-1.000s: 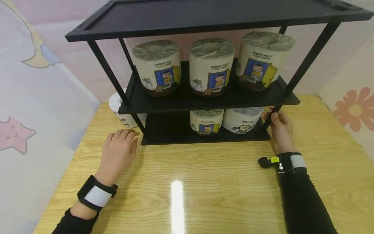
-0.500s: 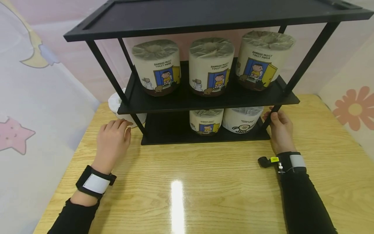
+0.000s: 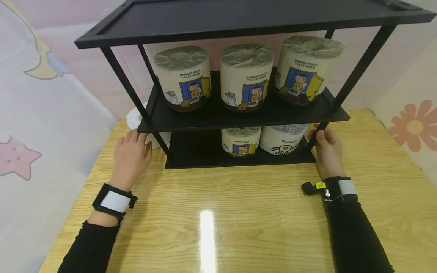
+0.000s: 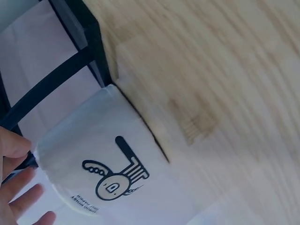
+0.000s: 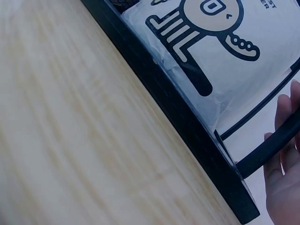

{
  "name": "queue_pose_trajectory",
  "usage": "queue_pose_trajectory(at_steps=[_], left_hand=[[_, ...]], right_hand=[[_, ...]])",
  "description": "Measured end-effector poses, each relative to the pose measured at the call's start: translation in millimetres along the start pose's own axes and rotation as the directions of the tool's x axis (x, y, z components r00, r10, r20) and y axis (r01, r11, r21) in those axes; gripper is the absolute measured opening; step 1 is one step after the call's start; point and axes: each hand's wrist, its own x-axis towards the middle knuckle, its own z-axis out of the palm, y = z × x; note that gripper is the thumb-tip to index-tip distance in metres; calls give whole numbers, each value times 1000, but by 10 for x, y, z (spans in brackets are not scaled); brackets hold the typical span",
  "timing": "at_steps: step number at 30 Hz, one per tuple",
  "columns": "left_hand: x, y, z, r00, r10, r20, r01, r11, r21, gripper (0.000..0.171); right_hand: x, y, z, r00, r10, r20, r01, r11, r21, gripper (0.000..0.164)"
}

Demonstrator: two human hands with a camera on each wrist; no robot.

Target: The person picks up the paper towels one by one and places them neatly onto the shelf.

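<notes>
A black three-tier shelf rack [image 3: 205,167] stands on the wooden table. To its left a white toilet roll [image 3: 134,118] lies on the table, partly hidden by my left hand [image 3: 131,161]. In the left wrist view the fingers [image 4: 26,201] are spread, their tips right at the end of that roll, which bears a cartoon face. My right hand [image 3: 330,151] holds the rack's right front post [image 3: 315,138], thumb in front. Seen from the right wrist, the fingers [image 5: 283,110] lie behind the post, beside a white toilet roll [image 5: 225,70] on the bottom shelf.
Three wrapped toilet rolls stand on the middle shelf: left [image 3: 182,81], centre [image 3: 246,79] and right [image 3: 308,70]. On the bottom shelf, a cream roll [image 3: 240,142] stands beside a white one [image 3: 283,140]. The top shelf [image 3: 239,17] overhangs them. Patterned walls enclose the table [image 3: 164,220].
My left hand has moved left and forward, from in front of the rack's left corner up to the toilet roll beside it. The right hand stays at the post.
</notes>
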Motion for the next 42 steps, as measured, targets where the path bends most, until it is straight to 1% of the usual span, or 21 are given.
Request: queue_pose_trajectory(at_steps=[4, 6, 8, 10, 12, 15, 18, 21, 26, 31, 36, 40, 42], left_hand=[[30, -32, 52, 1000, 8, -14, -8, 1000, 3, 28], [50, -38, 63, 1000, -10, -11, 10, 1000, 2, 29], [71, -34, 59, 999, -42, 5, 42, 999, -8, 32], [95, -40, 54, 995, -93, 39, 95, 995, -27, 39], [111, -52, 46, 987, -140, 80, 144, 989, -40, 47], [121, -84, 44, 974, -177, 144, 184, 982, -35, 53], [106, -100, 53, 964, -171, 204, 178, 984, -13, 57], [89, -101, 77, 957, -171, 233, 178, 984, -9, 59], [132, -109, 162, 954, -201, 223, 210, 977, -19, 62], [206, -103, 208, 944, -231, 236, 241, 970, -16, 61], [259, -112, 221, 944, -216, 251, 220, 975, 13, 60], [283, -125, 231, 945, -197, 262, 203, 979, 4, 60], [286, -136, 243, 948, -194, 253, 203, 979, -9, 60]], right_hand=[[3, 8, 0, 1000, -3, 0, 3, 1000, -2, 44], [6, 10, 3, 1000, -3, -3, 3, 1000, -5, 42], [8, 11, 4, 1000, -2, -5, 2, 1000, -6, 41], [10, 10, 6, 1000, -1, -7, 1, 1000, -3, 41], [10, 9, 8, 1000, -2, -8, 2, 1000, -6, 44], [8, 8, 7, 1000, -2, -4, 2, 1000, -2, 45], [7, 9, 1, 1000, -1, 0, 1, 1000, 5, 41], [6, 10, -8, 1000, -1, 1, 1, 1000, 10, 38], [-1, -6, -24, 1000, 0, -10, 0, 1000, 0, 34], [-19, -26, -17, 1000, 14, -21, -13, 1000, 4, 33], [-21, -29, -4, 1000, 16, -23, -16, 1000, 5, 34], [-15, -24, -2, 1000, 18, -19, -18, 1000, 5, 37], [-10, -18, -2, 1000, 16, -15, -16, 1000, 0, 38]])
